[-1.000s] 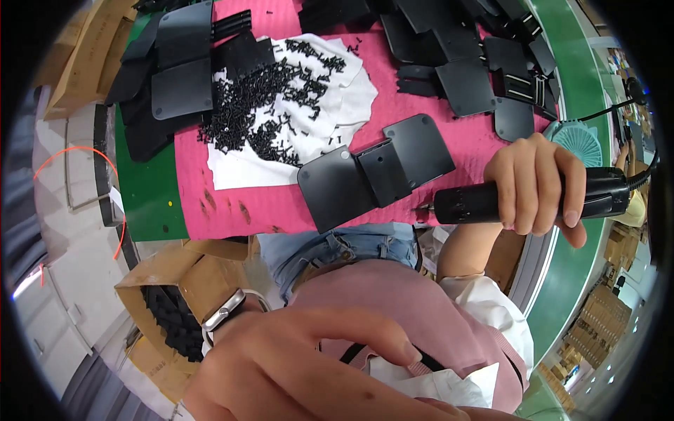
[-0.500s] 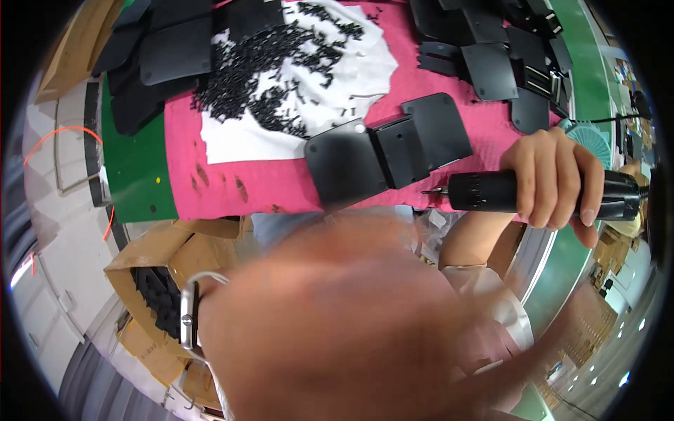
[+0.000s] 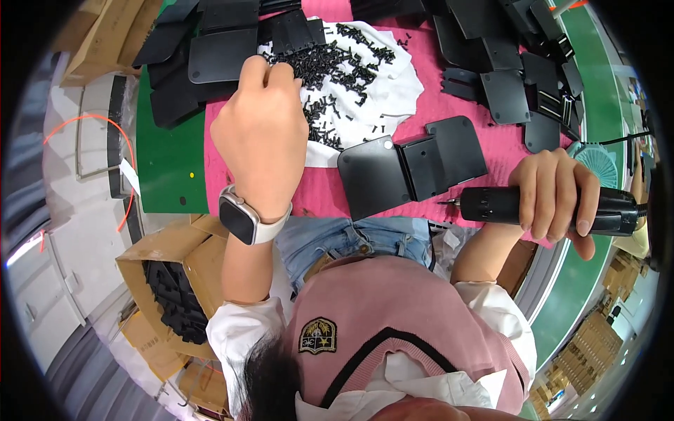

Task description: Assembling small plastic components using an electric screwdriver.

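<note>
The left hand is seen from the back, reached forward over a heap of small black screws spread on a white cloth. Its fingertips are bunched together and dipped into the near-left edge of the heap; whether a screw is actually pinched between them cannot be told, since the tips are hidden by the knuckles. A pale smartwatch is worn on that wrist.

The right hand is wrapped fully around the body of a black electric screwdriver, which is held roughly level, its bit pointing towards the left hand. Just beyond the bit, a black hinged plastic part is laid flat on the pink mat, between the two hands and close to the table's near edge.

Further black plates are stacked ahead of the left hand and to its left, and more are scattered ahead of the right hand. Below the left forearm, an open cardboard box filled with black parts is seen on the floor
</note>
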{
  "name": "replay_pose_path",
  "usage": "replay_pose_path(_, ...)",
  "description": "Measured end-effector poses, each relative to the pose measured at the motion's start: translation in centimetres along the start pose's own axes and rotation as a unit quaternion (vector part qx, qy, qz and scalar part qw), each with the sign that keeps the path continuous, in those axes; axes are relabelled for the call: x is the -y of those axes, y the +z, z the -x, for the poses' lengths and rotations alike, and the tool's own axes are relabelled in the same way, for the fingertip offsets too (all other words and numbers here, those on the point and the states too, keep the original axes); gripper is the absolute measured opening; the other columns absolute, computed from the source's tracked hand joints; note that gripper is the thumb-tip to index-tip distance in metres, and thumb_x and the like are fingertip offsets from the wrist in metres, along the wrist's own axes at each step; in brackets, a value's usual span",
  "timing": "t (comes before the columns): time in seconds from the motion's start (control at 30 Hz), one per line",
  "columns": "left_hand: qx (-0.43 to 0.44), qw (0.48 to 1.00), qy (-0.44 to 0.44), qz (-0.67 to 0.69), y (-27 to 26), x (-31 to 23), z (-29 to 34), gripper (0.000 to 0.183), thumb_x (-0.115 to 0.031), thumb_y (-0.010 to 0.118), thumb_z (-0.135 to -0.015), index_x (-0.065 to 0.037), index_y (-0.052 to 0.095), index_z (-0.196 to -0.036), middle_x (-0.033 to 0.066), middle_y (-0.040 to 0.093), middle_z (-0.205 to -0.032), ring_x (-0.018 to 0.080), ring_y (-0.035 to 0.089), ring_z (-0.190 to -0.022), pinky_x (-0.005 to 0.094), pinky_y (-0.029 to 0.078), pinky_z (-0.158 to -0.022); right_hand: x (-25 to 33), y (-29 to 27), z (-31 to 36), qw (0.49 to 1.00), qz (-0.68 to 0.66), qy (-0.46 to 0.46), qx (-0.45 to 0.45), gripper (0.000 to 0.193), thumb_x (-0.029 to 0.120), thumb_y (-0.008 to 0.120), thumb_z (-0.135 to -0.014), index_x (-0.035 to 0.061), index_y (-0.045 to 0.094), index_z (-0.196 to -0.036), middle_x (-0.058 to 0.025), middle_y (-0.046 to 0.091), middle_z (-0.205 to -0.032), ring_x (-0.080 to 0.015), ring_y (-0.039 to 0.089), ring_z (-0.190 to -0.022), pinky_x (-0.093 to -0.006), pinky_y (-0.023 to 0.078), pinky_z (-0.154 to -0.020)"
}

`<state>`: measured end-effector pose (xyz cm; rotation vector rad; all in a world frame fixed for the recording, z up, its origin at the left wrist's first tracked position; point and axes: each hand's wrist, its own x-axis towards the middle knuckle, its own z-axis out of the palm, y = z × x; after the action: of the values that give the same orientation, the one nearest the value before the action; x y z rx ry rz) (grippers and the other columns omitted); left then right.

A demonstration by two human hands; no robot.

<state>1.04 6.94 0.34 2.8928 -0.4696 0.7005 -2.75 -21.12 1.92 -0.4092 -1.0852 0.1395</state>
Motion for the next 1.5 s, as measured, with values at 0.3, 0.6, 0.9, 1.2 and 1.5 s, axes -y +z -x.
replay_pose_path(0.3, -0.127, 0.974, -0.008, 0.186, 0.8, 0.4, -0.5, 0.004, -0.005, 0.063, -0.080, -0.004, 0.062, -0.084, 0.0086, 0.055, -0.076, 0.0246, 0.056, -0.055, 0.0298, 0.043, -0.048, 0.5, -0.3, -0.9, 1.000, 0.000, 0.010, 0.024, 0.033, 0.020, 0.079, -0.073, 0.0040, 0.054, -0.087, -0.0052, 0.061, -0.055, -0.0135, 0.058, -0.042, -0.0249, 0.049, -0.044)
replay_pose_path(0.6, 0.055, 0.756, -0.183, 0.626, -0.3, -0.4, -1.2, 0.012, -0.008, 0.057, -0.090, 0.004, 0.061, -0.091, 0.0009, 0.060, -0.073, 0.0053, 0.054, -0.056, 0.0203, 0.041, -0.050, 1.4, 1.6, -4.7, 0.992, 0.122, 0.040, 0.016, 0.038, 0.026, 0.077, -0.075, 0.0068, 0.050, -0.093, -0.0007, 0.061, -0.057, -0.0093, 0.058, -0.042, -0.0210, 0.048, -0.045)
replay_pose_path(0.9, 0.090, 0.645, -0.202, 0.731, -0.9, -1.1, -0.8, 0.009, -0.007, 0.055, -0.089, 0.001, 0.058, -0.088, 0.0078, 0.064, -0.079, 0.0070, 0.054, -0.055, 0.0185, 0.039, -0.048, -0.6, 3.4, -7.6, 0.947, 0.308, 0.046, -0.082, 0.044, 0.041, 0.071, -0.078, 0.0117, 0.045, -0.099, 0.0077, 0.056, -0.059, -0.0043, 0.055, -0.043, -0.0185, 0.045, -0.048)
replay_pose_path(1.2, 0.263, 0.377, -0.229, 0.858, -2.0, -3.2, 0.9, 0.015, -0.010, 0.055, -0.090, 0.002, 0.059, -0.096, 0.0107, 0.063, -0.081, 0.0070, 0.051, -0.056, 0.0184, 0.039, -0.049, -1.5, 4.3, -9.3, 0.948, 0.291, -0.025, -0.125, 0.040, 0.034, 0.068, -0.078, 0.0083, 0.048, -0.100, 0.0042, 0.057, -0.061, -0.0065, 0.054, -0.044, -0.0235, 0.044, -0.054)
replay_pose_path(1.5, 0.264, 0.456, -0.176, 0.832, -2.3, -2.9, 1.6, 0.014, -0.004, 0.064, -0.084, 0.004, 0.063, -0.095, 0.0086, 0.064, -0.080, 0.0051, 0.051, -0.058, 0.0174, 0.040, -0.050, -2.2, 4.1, -9.0, 0.953, 0.269, -0.029, -0.136, 0.041, 0.036, 0.067, -0.078, 0.0089, 0.048, -0.101, 0.0044, 0.055, -0.061, -0.0069, 0.054, -0.045, -0.0244, 0.044, -0.056)
